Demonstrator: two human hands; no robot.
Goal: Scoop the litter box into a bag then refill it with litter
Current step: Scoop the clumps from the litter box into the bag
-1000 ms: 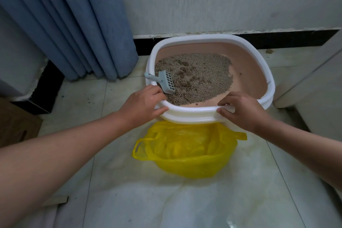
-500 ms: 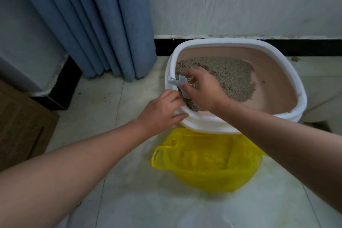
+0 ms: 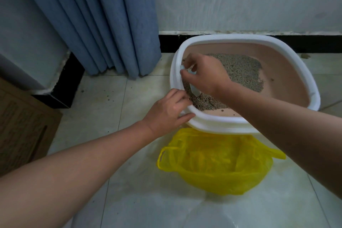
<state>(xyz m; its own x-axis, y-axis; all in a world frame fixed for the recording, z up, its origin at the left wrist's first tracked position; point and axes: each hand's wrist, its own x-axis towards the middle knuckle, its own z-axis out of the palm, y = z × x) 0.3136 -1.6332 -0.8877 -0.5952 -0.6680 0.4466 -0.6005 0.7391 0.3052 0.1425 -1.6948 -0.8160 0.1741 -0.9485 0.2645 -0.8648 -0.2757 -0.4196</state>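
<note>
Scoop: pale grey plastic, now pinched by its handle in my right hand, head down in the litter at the left side of the box. A second ago it lay loose against the rim and my right hand sat on the front edge; half a second ago that hand was just reaching it.

Right hand: closed on the scoop handle.

Left hand: unchanged, curled over the near-left rim of the litter box, steadying it.

Litter box: white rim, pink inside, on the tiled floor against the wall; litter heaped left, bare bottom right.

Bag: yellow, mouth open, on the floor just in front of the box, partly under its front edge.

Judgement: tool secured; scooping can begin, nothing bagged that I can see.
</note>
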